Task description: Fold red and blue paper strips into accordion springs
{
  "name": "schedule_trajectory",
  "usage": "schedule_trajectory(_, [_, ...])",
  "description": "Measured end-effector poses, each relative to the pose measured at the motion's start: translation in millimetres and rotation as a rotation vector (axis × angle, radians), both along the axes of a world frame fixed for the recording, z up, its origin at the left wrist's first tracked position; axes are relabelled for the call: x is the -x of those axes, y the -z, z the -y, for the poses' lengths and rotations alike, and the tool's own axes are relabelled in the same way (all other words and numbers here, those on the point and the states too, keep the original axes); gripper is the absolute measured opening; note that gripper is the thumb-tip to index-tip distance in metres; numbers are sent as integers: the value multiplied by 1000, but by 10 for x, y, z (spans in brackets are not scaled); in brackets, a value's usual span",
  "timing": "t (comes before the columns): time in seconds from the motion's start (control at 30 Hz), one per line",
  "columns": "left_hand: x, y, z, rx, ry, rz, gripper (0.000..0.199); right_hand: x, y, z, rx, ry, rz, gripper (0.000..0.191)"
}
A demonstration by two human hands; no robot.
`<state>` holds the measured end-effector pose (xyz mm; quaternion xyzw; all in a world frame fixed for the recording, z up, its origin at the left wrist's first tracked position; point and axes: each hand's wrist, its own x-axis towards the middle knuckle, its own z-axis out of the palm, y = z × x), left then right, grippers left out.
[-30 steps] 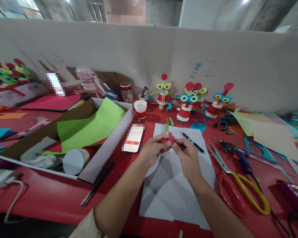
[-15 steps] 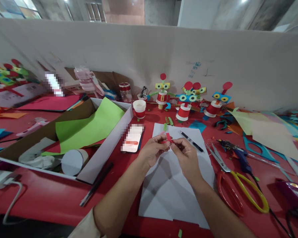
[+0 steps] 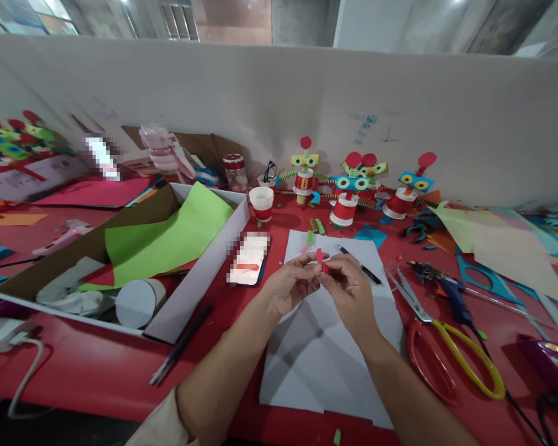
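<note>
A small red paper strip point(image 3: 320, 256) is pinched between my two hands above white paper sheets point(image 3: 325, 365). My left hand point(image 3: 294, 280) holds it from the left, its thumb and fingers closed near the strip. From the right, my right hand point(image 3: 349, 286) grips the folded part with thumb and forefinger. Just behind the hands lies a green folded paper spring point(image 3: 309, 238). A black pen point(image 3: 369, 274) rests on the sheets beside my right hand.
Scissors point(image 3: 430, 319) and a glue gun point(image 3: 456, 301) lie at right. At left stand an open box point(image 3: 167, 316) with green paper, and a phone point(image 3: 248, 260). Behind are a paper cup point(image 3: 261, 204) and several cup figures point(image 3: 345, 207). A dark pen point(image 3: 181, 345) lies by the box.
The red strip now stands more upright between my fingers, its lower part folded together. Both hands have shifted very slightly, and the left fingers have moved along the strip.
</note>
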<state>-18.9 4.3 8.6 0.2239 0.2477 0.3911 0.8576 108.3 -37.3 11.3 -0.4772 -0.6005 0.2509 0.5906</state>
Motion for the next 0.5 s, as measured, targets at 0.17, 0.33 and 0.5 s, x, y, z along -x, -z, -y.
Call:
schedule_trajectory(0.17, [-20, -31, 29, -31, -19, 26, 27, -12, 30, -10, 7, -6, -53, 4])
schedule_trajectory(0.33, [-3, -44, 25, -30, -32, 8, 30, 14, 66, -4, 63, -42, -123, 9])
schedule_trajectory(0.5, [5, 15, -9, -17, -67, -51, 38, 28, 23, 31, -32, 15, 28, 6])
